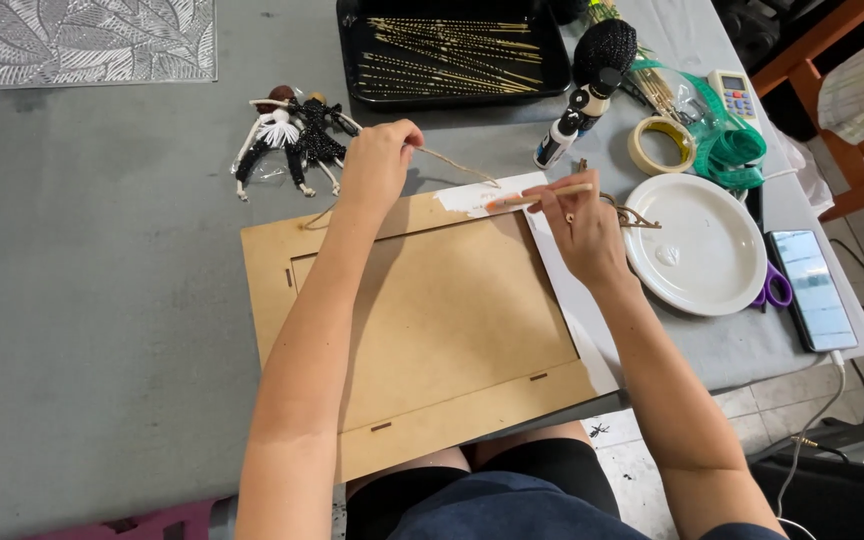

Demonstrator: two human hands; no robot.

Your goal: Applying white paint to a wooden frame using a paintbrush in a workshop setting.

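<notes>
A brown fibreboard frame [432, 330] lies flat on the grey table, overhanging its near edge. Its far right corner and right side are painted white [472, 195]. My left hand [377, 165] is at the frame's far edge, pinching a thin piece of twine [457, 168] that runs right over the white corner. My right hand [582, 225] holds a thin wooden-handled brush [537, 197], its tip on the white patch.
A white plate [697, 245] with a dab of white stuff sits right of the frame. A black tray [452, 50] of thin sticks, a glue bottle [572, 125], tape roll [662, 145], two small dolls [292, 135], phone [812, 290] and purple scissors [774, 290] lie around.
</notes>
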